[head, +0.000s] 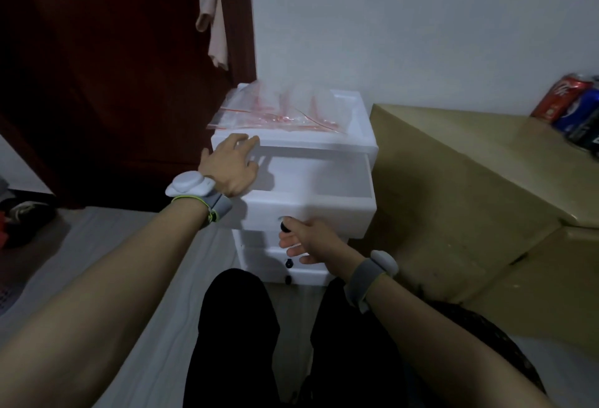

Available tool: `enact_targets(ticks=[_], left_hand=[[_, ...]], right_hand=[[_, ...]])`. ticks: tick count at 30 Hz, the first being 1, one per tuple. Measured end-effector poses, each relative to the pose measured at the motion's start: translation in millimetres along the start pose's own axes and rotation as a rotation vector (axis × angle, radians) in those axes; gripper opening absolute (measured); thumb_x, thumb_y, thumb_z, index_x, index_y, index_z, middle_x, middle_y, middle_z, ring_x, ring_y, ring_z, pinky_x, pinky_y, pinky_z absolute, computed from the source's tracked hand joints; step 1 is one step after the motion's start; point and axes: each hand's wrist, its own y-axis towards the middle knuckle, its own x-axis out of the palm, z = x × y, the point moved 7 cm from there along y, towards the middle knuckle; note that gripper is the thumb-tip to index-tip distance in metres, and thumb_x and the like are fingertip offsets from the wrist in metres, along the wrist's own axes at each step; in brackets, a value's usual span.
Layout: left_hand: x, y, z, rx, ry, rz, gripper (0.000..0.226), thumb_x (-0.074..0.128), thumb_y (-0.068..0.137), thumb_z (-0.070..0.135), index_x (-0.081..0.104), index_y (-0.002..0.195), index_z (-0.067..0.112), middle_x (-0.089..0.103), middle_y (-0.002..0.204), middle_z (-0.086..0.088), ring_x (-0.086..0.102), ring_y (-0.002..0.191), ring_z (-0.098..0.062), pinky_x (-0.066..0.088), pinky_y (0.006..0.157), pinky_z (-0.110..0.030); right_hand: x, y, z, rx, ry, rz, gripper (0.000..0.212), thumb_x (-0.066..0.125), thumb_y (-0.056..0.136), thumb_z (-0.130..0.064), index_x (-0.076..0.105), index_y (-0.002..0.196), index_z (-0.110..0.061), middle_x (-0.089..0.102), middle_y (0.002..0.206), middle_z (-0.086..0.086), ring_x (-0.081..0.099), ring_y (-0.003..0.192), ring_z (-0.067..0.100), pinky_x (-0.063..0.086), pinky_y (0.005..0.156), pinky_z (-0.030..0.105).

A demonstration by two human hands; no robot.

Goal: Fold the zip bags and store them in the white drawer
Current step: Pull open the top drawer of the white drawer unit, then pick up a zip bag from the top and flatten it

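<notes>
Right hand [308, 240] is pinching the black knob [286, 225] of the white drawer [324, 210], standing open, while left hand [231, 169], fingers [249, 140] spread, is pressing the cabinet [359, 122] top edge, likely bracing it; zip bags [278, 109] are lying heaped on top.
</notes>
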Motion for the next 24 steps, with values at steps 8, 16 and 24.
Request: enact_targets(ticks=[8,16,24], left_hand=[[-2,0,0,-0.005,0.024,-0.036,0.059,0.044,0.092,0.033,0.03,0.149,0.032,0.024,0.157,0.003,0.034,0.139,-0.028,0.025,0.109,-0.056],[-8,4,6,0.019,0.102,-0.028,0.057,0.053,0.085,0.033,0.039,0.14,0.031,0.036,0.147,-0.002,0.041,0.13,-0.03,0.035,0.103,-0.047],[-16,13,20,0.031,0.188,0.012,0.049,0.052,0.083,0.035,0.05,0.131,0.026,0.047,0.13,-0.005,0.048,0.116,-0.033,0.042,0.093,-0.043]], right_hand=[[-4,-12,-3,0.032,-0.07,-0.027,0.031,0.055,0.091,-0.045,0.068,0.092,-0.017,0.071,0.08,-0.002,0.061,0.061,0.012,0.047,0.056,0.019],[-27,-27,-64,-0.064,-0.532,-0.189,0.051,0.053,0.095,-0.048,0.076,0.092,-0.002,0.078,0.083,0.006,0.07,0.067,0.014,0.058,0.069,0.029],[-96,17,-146,-0.525,-0.601,0.501,0.02,0.059,0.09,-0.036,0.069,0.088,-0.019,0.072,0.085,-0.005,0.069,0.077,0.015,0.055,0.076,0.032]])
